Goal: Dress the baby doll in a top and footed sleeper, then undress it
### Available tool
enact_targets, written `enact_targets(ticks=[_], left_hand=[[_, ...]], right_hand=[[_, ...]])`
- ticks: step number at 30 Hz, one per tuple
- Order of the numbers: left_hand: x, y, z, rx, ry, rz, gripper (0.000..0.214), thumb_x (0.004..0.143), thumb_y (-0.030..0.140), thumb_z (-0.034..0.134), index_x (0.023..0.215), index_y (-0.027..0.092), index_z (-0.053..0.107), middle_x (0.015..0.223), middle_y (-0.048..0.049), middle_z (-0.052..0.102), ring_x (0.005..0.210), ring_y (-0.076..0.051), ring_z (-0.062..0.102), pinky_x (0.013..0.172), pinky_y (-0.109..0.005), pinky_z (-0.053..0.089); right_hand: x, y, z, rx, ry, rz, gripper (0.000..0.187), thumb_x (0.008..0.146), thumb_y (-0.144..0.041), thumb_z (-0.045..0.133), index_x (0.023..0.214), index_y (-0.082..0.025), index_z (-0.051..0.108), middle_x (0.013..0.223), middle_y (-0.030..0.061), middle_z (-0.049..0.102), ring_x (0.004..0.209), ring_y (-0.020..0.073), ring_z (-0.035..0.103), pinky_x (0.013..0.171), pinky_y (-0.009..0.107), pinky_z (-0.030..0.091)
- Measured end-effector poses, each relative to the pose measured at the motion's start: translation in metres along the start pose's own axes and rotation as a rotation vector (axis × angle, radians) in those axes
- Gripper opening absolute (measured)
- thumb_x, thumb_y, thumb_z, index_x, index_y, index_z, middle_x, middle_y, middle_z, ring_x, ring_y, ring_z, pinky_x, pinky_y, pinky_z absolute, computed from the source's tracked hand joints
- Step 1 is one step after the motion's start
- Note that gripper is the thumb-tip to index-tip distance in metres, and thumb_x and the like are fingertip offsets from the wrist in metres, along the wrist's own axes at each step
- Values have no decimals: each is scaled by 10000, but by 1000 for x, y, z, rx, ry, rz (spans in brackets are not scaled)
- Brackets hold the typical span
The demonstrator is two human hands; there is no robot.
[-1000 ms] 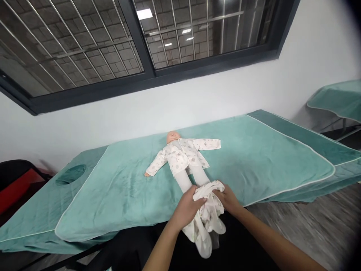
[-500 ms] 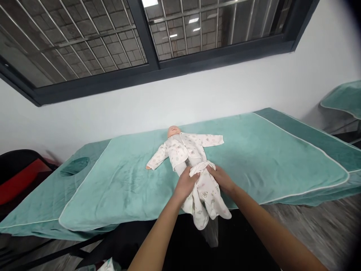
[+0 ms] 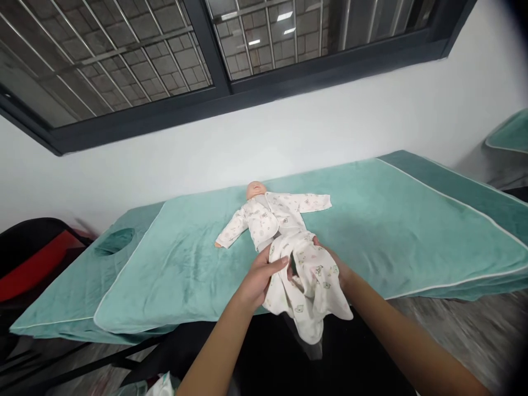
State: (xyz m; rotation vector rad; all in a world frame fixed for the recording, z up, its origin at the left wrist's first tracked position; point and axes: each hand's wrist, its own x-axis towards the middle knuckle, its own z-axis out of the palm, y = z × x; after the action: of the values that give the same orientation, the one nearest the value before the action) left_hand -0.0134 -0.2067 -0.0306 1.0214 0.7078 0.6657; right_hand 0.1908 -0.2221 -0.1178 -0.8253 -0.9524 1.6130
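Note:
A baby doll (image 3: 264, 212) lies on its back on a teal towel (image 3: 371, 220), head towards the wall, dressed in a white printed top. White printed baby trousers (image 3: 307, 286) cover its legs, the leg ends hanging over the near edge. My left hand (image 3: 259, 275) grips the left side of the trousers' waist, fingers curled on the cloth. My right hand (image 3: 334, 264) holds the right side, mostly hidden under the fabric.
The towel covers a massage bed (image 3: 61, 308) with a face hole (image 3: 113, 242) at the left. A second teal-covered bed (image 3: 509, 137) stands at the far right. A red and black seat (image 3: 28, 258) sits at the left. A barred window runs above the white wall.
Both hands have drawn the trousers up the doll's legs from the feet to the waist. The view has shifted slightly.

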Motion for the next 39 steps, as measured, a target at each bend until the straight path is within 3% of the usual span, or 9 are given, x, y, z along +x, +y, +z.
enact_targets(ticks=[6,13,17,23,27,30,33,37,39], left_hand=[[45,-7,-17,156,337,96,372,753,411,746,1039,202,630,903,-42,684,692,-174,634,661,-315,520],[86,6,-19,406,534,349,250,804,346,664,1003,199,626,1044,-69,679,960,-224,632,847,-327,483],[94,14,-25,499,598,416,229,828,341,626,1011,204,616,1020,-65,675,965,-230,622,871,-331,457],[92,11,-31,533,500,313,291,779,415,697,960,191,651,934,-54,677,880,-222,613,790,-311,451],[86,15,-39,213,326,268,315,752,436,739,906,176,651,846,-23,664,775,-170,604,727,-268,452],[81,24,-50,-7,194,182,313,770,450,726,855,157,657,793,-28,655,728,-156,603,695,-251,452],[79,34,-63,-175,79,89,384,806,517,660,730,142,635,721,-36,623,644,-138,575,644,-251,450],[83,38,-77,-210,106,164,210,747,305,746,868,147,679,800,-23,640,674,-111,584,645,-219,449],[86,33,-82,-160,168,246,356,654,157,786,994,179,682,937,-31,670,780,-122,619,711,-218,464]], right_hand=[[8,5,-9,72,173,12,391,820,-511,686,1099,-238,669,1032,76,729,911,239,681,830,358,525],[44,-10,-12,-407,368,-240,427,855,-542,599,1106,-210,695,1158,66,703,1086,276,617,964,426,453],[68,-21,-15,-517,412,-259,415,852,-542,566,1043,-203,710,1117,60,720,1075,292,623,930,419,466],[103,-10,-15,-532,534,-278,356,822,-453,545,1024,-200,694,1118,70,711,1041,288,615,892,390,462],[117,-6,-25,-512,563,-336,233,738,-354,571,879,-200,674,984,55,711,970,265,590,875,367,443],[117,-6,-33,-459,488,-371,150,690,-300,560,776,-203,635,864,20,689,876,223,581,823,325,445],[114,-4,-36,-392,406,-394,186,687,-288,552,836,-207,628,860,5,676,827,192,583,776,296,449],[111,-4,-36,-236,294,-411,252,683,-249,611,931,-212,642,911,12,671,854,188,599,803,300,450],[108,-9,-39,-239,229,-399,235,698,-246,646,931,-212,652,912,17,662,871,195,594,820,310,446]])
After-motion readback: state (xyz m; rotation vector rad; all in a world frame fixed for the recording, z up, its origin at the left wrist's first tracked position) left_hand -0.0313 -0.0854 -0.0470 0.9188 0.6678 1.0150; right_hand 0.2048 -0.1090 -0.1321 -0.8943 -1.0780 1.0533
